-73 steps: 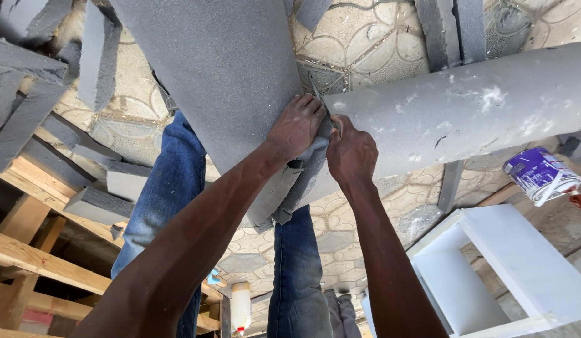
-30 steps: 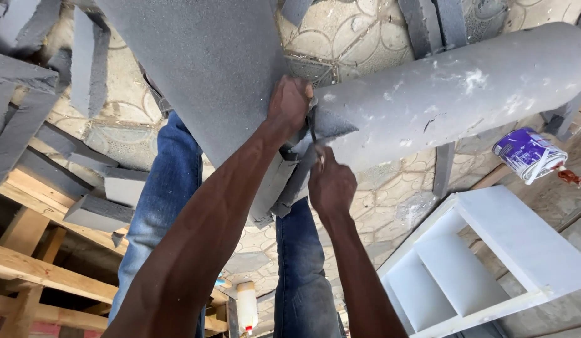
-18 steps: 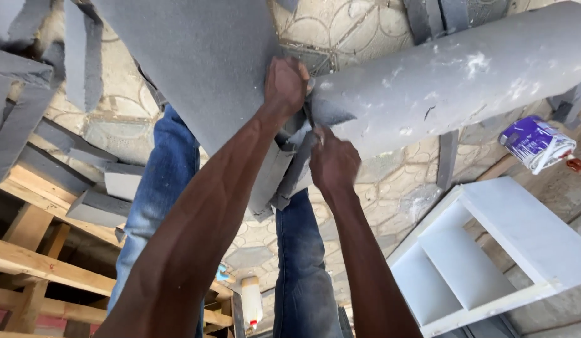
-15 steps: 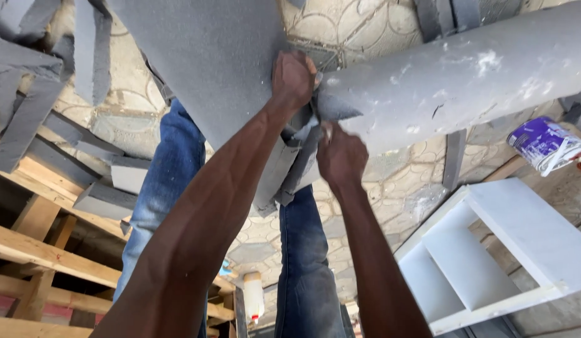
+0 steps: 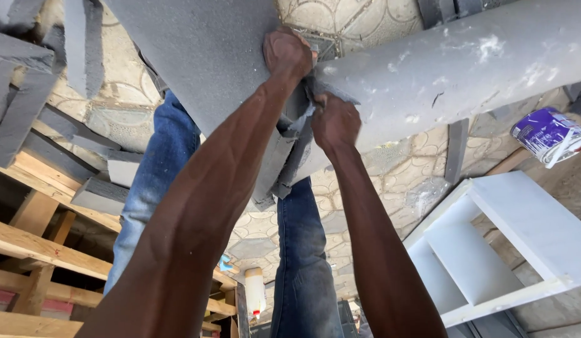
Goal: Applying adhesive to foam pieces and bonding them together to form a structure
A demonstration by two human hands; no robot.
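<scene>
Above the patterned floor [image 5: 390,181], both hands grip grey foam.
The left hand [image 5: 287,53] has climbed higher and clamps the flat foam sheet [image 5: 196,56]; the right hand [image 5: 334,122] pinches shut its loose flap against the foam-wrapped cylinder [image 5: 453,69], beside a white shelf frame [image 5: 522,225].

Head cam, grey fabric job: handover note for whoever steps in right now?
Left hand: closed on the edge of the flat grey fabric sheet, grip tight.
Right hand: pinching loose grey fabric where the sheet meets the long grey fabric-wrapped roll.
Done: the roll is covered along its visible length.
Left: the end at the hands is bunched and hanging loose, with flaps dangling below.
Around: white wooden shelf unit lower right, bare wooden frame lower left, grey offcut strips on the patterned paved floor.
</scene>
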